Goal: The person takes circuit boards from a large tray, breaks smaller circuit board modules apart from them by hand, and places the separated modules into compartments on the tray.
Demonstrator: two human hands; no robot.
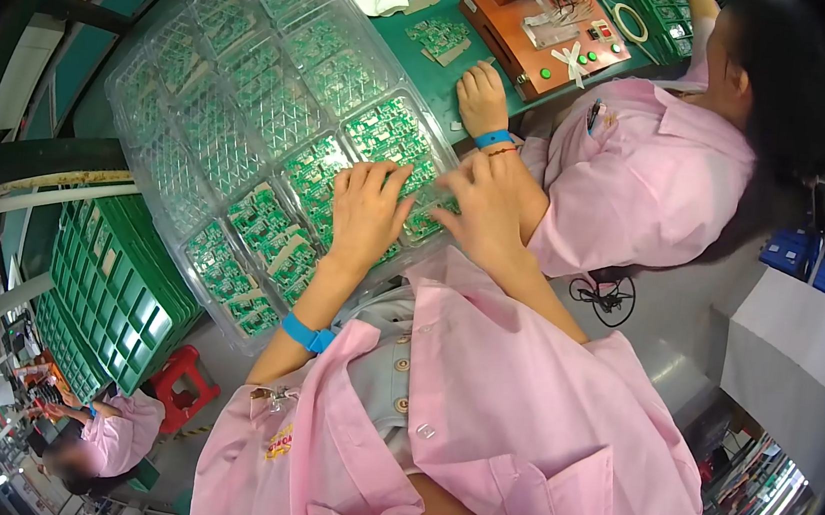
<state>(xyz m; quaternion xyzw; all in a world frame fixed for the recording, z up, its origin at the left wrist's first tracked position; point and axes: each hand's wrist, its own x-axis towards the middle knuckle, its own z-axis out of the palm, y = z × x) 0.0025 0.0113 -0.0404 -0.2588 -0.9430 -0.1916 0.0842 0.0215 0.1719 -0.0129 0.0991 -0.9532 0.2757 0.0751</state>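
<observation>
The person's left hand (367, 213) is lying palm down, open with fingers bent, over green rectangular circuit boards (312, 182) in a clear plastic compartmented tray (143, 191), apparently to level or steady them. The right hand (483, 210) is curling at the tray's near-right side; blur is hiding any grip. Dividers are separating the board groups, presumably preventing mixing and knocks. A co-worker's hand (481, 99) is resting on the green table (441, 78).
</observation>
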